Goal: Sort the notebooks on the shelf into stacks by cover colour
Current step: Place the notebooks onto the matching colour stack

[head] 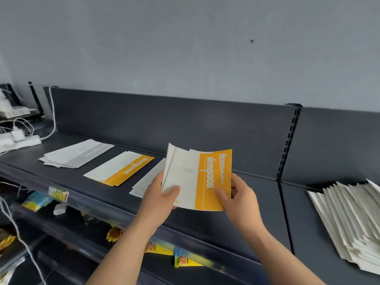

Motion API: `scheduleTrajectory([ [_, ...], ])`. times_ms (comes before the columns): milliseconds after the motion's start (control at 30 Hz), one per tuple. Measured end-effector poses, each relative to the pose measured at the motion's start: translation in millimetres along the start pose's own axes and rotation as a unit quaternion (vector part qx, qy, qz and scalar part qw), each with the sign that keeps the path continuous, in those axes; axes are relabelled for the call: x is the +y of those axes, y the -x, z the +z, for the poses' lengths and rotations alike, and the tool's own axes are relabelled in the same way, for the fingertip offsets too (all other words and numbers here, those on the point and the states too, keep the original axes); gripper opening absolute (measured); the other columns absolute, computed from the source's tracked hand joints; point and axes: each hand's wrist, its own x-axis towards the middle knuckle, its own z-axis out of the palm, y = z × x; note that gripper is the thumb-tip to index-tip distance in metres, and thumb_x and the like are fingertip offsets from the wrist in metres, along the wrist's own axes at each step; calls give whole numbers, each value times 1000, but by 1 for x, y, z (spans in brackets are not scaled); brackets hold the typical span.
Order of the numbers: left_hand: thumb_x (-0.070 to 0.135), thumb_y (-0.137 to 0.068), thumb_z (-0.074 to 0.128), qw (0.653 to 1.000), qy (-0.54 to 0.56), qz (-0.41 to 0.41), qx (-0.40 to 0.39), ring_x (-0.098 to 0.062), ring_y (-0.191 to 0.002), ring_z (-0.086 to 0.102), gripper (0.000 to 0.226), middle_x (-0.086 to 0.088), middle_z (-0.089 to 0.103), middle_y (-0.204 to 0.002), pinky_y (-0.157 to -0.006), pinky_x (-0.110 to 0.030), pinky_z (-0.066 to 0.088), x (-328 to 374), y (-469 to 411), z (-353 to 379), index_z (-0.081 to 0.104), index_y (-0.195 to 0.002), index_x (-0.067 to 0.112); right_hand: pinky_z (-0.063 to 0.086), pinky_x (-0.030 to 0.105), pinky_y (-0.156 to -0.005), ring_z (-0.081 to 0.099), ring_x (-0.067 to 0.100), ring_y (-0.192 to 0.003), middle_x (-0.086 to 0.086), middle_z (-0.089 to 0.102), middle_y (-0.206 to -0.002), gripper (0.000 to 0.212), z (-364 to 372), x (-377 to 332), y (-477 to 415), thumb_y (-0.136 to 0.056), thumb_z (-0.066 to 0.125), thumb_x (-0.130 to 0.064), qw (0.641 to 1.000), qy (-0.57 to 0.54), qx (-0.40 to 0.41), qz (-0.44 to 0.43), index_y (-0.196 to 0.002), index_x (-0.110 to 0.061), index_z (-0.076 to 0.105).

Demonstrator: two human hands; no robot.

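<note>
Orange notebooks point(205, 177) — held between left hand point(162, 199) and right hand point(236, 197) — above shelf point(102, 194).

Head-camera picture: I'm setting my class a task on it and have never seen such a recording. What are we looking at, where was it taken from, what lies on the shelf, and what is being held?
There is no machine here. A person wears one camera on the head, looking forward and down, so you see their own two arms. The left hand and the right hand both grip a small fan of held notebooks, white with an orange band, with the thumbs on the front. Below them is a dark shelf. On it, from the left, lie a white stack, an orange-banded stack and another white stack, partly hidden by the left hand. At the far right sits a big fanned pile, seemingly not yet sorted. At the far left is a power strip with cables.
</note>
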Motion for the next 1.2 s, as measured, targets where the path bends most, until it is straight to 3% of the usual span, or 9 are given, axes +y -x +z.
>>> scheduleTrajectory([
  [133, 15, -94, 51, 999, -39, 6, 27, -8, -107, 59, 34, 15, 62, -117, -66, -14, 50, -15, -25, -30, 52, -125, 30, 47, 9, -57, 62, -4, -83, -25, 62, -95, 22, 40, -4, -25, -90, 61, -26, 999, -8, -37, -10, -109, -35, 52],
  [233, 15, -94, 54, 997, -53, 10, 55, -6, -106, 59, 32, 15, 63, -116, -66, -10, 46, -27, -45, -50, 54, -124, 27, 49, 11, -59, 63, -2, -83, -25, 61, -94, 23, 69, -7, -44, -90, 60, -26, 998, -14, -58, -13, -101, -42, 48],
  [400, 17, -91, 60, 991, -45, -18, 122, -9, -98, 57, 32, 9, 56, -111, -51, -10, 45, -50, -76, -81, 41, -117, 21, 50, 10, -59, 63, -3, -82, -24, 62, -96, 26, 116, -9, -68, -91, 60, -25, 997, -17, -80, -8, -110, -38, 48],
  [600, 21, -92, 59, 991, -69, -15, 115, -7, -95, 57, 32, 11, 57, -106, -61, -14, 48, -85, -116, -130, 44, -120, 22, 52, 13, -64, 60, -5, -80, -27, 58, -91, 26, 180, -22, -88, -91, 59, -25, 997, 5, -78, 13, -107, -39, 46],
  [733, 23, -91, 60, 991, -102, 7, 86, -1, -91, 56, 33, 18, 56, -103, -59, -13, 46, -104, -146, -169, 46, -121, 26, 42, 9, -53, 55, -6, -73, -29, 52, -87, 28, 226, -35, -96, -91, 59, -29, 998, 41, -48, 28, -105, -42, 40],
  [867, 26, -90, 61, 986, -154, 23, 53, -9, -100, 58, 40, 11, 60, -113, -65, -15, 45, -122, -176, -212, 48, -128, 24, 43, 10, -64, 53, -1, -78, -21, 54, -100, 27, 273, -45, -100, -91, 58, -31, 994, 75, -35, 65, -112, -37, 41],
  [1033, 30, -90, 61, 979, -200, 31, 10, -9, -97, 58, 40, 9, 61, -114, -65, -15, 43, -145, -201, -241, 49, -128, 23, 50, 25, -87, 60, 8, -105, -13, 59, -120, 39, 313, -49, -103, -92, 57, -33, 985, 140, -27, 94, -128, -29, 44],
  [1200, 32, -88, 62, 967, -253, 36, -18, -10, -92, 56, 25, 6, 60, -105, -65, -17, 42, -163, -214, -254, 57, -112, 24, 48, 26, -89, 58, 12, -107, -6, 56, -123, 44, 336, -49, -101, -91, 55, -38, 959, 257, -24, 116, -130, -24, 40],
])
